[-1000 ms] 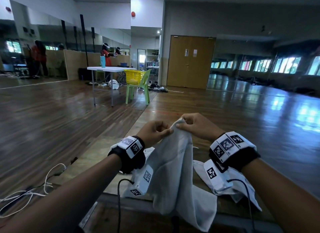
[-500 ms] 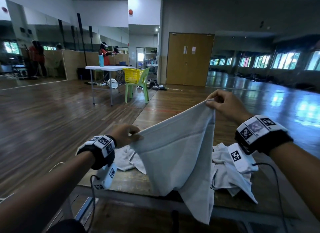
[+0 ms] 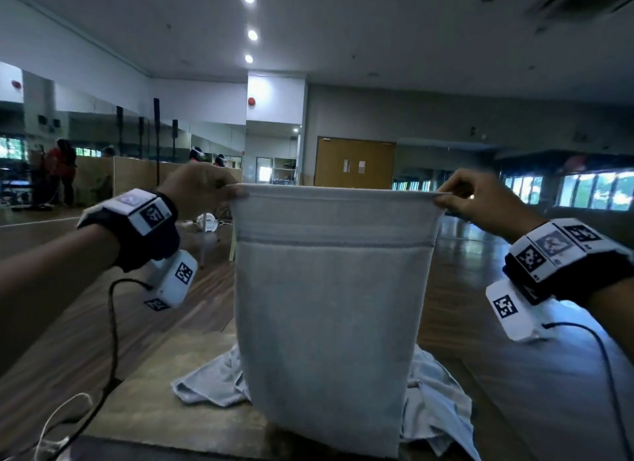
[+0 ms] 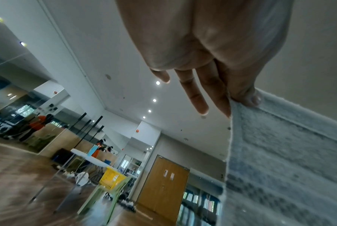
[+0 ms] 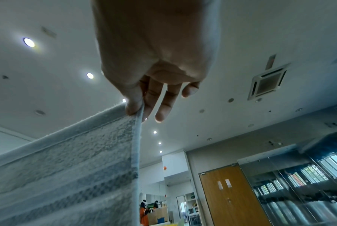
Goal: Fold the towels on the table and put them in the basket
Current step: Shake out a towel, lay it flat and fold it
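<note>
A pale grey towel (image 3: pixel 329 306) with a striped band hangs flat in front of me, held up by its two top corners. My left hand (image 3: pixel 219 191) pinches the left corner, seen close in the left wrist view where thumb and forefinger nip the towel (image 4: pixel 280 152) edge. My right hand (image 3: pixel 456 200) pinches the right corner; the right wrist view shows the towel (image 5: pixel 67 168) hanging below it. More crumpled towels (image 3: pixel 435 405) lie on the table (image 3: pixel 164 412) behind the hanging one. A yellow basket (image 4: pixel 111 178) sits on a green chair far off.
A white table (image 4: pixel 90 157) stands beside the green chair (image 4: pixel 105 197) across the wooden floor. Cables (image 3: pixel 61 423) trail at the lower left. People stand by the mirrored wall at the far left. Brown double doors (image 3: pixel 355 165) are at the back.
Both hands have risen and spread apart, pulling the towel from a bunched hold into a flat sheet hanging above the table. My view has tilted upward.
</note>
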### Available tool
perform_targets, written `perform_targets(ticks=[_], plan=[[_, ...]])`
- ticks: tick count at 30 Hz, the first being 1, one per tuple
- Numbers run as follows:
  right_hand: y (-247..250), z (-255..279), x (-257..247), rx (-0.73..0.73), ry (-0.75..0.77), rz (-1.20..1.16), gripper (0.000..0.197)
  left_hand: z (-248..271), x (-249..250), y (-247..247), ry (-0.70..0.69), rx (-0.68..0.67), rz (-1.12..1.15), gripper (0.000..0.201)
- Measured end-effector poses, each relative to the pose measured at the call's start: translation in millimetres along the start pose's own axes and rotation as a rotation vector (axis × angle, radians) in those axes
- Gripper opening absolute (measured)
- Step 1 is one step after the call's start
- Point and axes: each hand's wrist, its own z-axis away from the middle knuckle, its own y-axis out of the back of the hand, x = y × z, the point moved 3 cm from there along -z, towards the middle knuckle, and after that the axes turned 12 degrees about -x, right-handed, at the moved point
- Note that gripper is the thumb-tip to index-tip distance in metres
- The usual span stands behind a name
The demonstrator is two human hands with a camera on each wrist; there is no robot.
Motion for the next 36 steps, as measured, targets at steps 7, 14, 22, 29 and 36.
perform_targets(ticks=[7, 14, 22, 29, 36], plan=[[49.6, -18.7, -35.5, 0.112, 0.037, -0.028, 0.013, -21.6, 30.4, 57.3, -0.001, 0.078, -0.026, 0.013], [17.2, -63.4, -13.6, 0.040, 0.006, 0.010, 0.013, -59.4, -5.5, 40.8, 0.052, 0.034, -0.118, 0.019], [-89.4, -89.3, 72.7, -0.105, -0.172, 0.078, 0.015, -80.8, -87.2, -69.8, 0.052, 0.026, -0.216, 0.017], [-106.4, -115.3, 90.7, 0.091, -0.133, 0.029, 0.011, -96.3, -87.3, -91.7, 0.015, 0.250, -0.234, 0.019], [-200.3, -53.5, 146.8, -0.179, -0.207, -0.024, 0.012, -35.4, -144.2, -193.4, 0.093, -0.039, -0.157, 0.012]])
